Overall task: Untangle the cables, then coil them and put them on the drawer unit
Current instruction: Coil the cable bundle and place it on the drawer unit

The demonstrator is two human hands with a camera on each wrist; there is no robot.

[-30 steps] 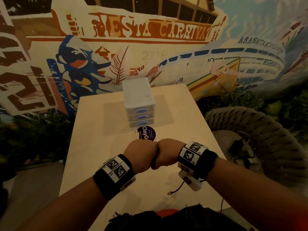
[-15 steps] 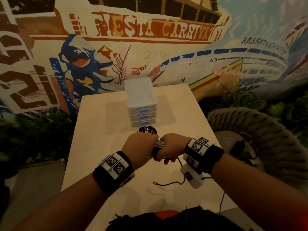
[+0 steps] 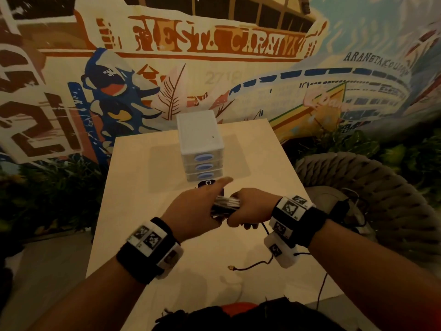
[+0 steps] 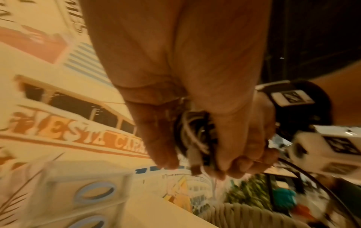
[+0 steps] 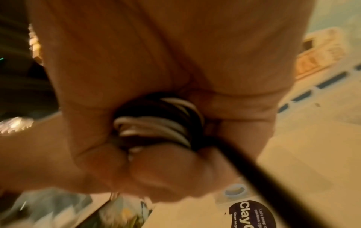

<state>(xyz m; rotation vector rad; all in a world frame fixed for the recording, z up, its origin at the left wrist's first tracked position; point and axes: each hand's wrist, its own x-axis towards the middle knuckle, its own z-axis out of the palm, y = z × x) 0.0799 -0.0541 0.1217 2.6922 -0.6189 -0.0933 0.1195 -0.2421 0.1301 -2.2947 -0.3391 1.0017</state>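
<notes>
A coiled bundle of black and white cables (image 3: 226, 203) is held between both hands above the pale table (image 3: 143, 223). My right hand (image 3: 250, 207) grips its right side, fingers curled round the loops (image 5: 160, 121). My left hand (image 3: 195, 211) holds the left side, with one finger stretched straight out toward the drawer unit. The bundle (image 4: 195, 135) shows squeezed between the two hands. A loose black cable tail (image 3: 250, 266) hangs from the bundle and ends in a small plug on the table. The white three-drawer unit (image 3: 200, 137) stands just beyond the hands, its top bare.
A dark round sticker (image 3: 207, 183) lies on the table in front of the drawer unit. A wicker chair (image 3: 381, 187) at the right holds a black adapter with more cables (image 3: 343, 206). A painted wall and plants lie behind.
The two fists were pressed together; they have drawn slightly apart and moved toward the drawer unit. The bundle now shows between them, and a left finger has straightened.
</notes>
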